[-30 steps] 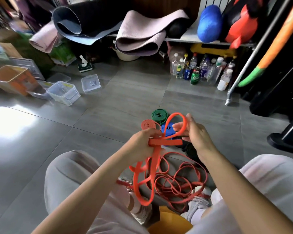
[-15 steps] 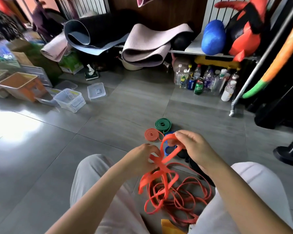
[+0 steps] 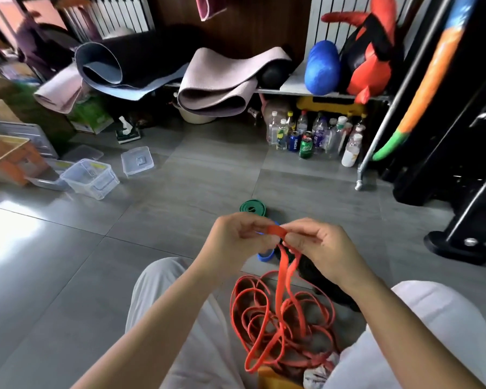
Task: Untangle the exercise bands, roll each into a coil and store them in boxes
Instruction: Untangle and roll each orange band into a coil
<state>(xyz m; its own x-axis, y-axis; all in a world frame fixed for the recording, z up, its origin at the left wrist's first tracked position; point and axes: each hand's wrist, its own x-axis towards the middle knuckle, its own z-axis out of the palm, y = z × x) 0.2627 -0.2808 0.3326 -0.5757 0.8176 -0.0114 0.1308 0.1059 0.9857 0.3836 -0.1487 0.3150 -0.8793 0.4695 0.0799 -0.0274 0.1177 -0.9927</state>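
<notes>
Left hand (image 3: pixel 233 242) and right hand (image 3: pixel 320 248) pinch a flat orange rubber band (image 3: pixel 277 230), tangled below the fingers; coiled green band (image 3: pixel 251 206) beyond.

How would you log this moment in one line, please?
left hand: pinches orange band | right hand: pinches it too | green coil: on floor

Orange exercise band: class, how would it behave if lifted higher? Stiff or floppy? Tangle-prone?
The orange band is probably floppy, hanging limp below the left hand and right hand pinching it. Likely to snag: its loops overlap in a heap on the floor. Seemingly light: a pinch alone holds it.
</notes>
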